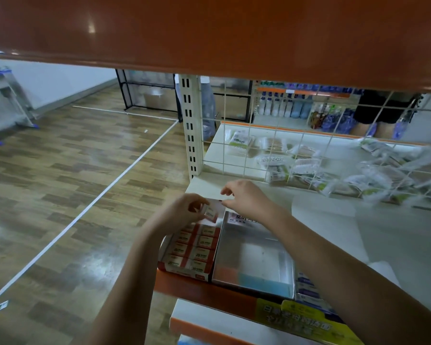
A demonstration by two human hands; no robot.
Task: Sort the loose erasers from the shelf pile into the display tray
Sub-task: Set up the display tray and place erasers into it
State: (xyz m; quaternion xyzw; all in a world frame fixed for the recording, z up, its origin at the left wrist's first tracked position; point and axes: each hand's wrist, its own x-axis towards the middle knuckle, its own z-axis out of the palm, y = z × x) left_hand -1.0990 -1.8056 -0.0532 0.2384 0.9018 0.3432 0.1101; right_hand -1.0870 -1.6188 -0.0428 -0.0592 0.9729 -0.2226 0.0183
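**Eraser held over the back row of the display tray**

Centre of frame: the left hand (pixel 184 215) pinches a sleeved eraser (pixel 210 212) between thumb and fingertips, just above the far end of the display tray (pixel 184 268), where rows of like erasers lie flat and close-packed. The right hand (pixel 244 199) hovers just beside it, fingers loosely curled; whether it touches anything cannot be told. The eraser is judged light, firm and slightly yielding, its paper sleeve smooth; a pinch across the long sides should serve best. To the right, touching the tray, stands a clear box (pixel 254 255), its wall a limit on sideways travel. The shelf (pixel 321 220) offers open room toward the right; the upper shelf (pixel 209 33) overhangs and limits lift. No loose pile is discernible.
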